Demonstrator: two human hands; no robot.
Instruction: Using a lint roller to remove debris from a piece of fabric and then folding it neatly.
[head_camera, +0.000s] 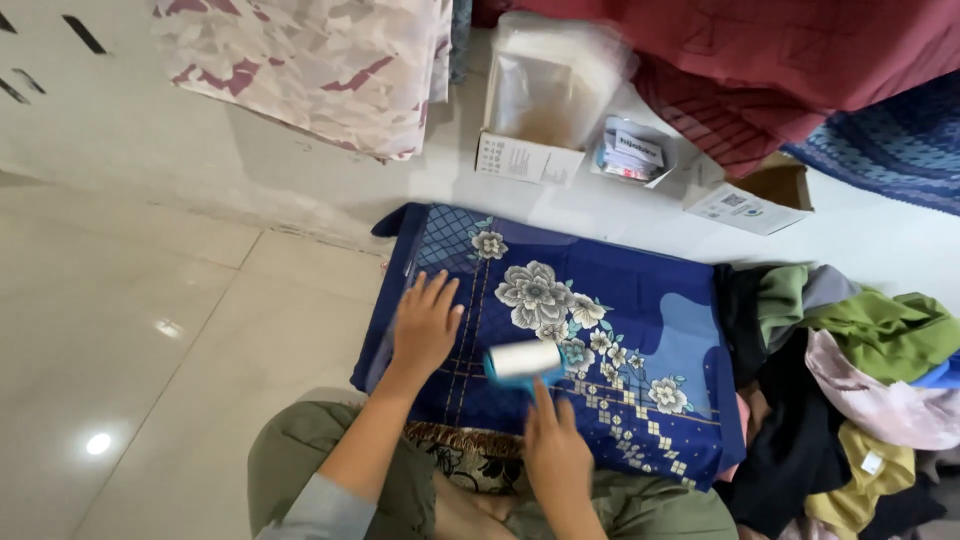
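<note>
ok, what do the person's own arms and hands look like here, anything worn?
Both hands are bare: the left hand and right hand show no gloves, rings or watch. The left forearm is uncovered, with a grey-blue sleeve pushed up near the elbow. No sleeve shows on the right forearm.

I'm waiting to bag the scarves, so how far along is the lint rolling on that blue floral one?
Done: the blue floral cloth lies spread flat on the floor. In hand: the left hand presses it down while the right hand runs a lint roller over its middle; how much is already rolled cannot be told. Left: a heap of other cloths lies crumpled at the right.
</note>
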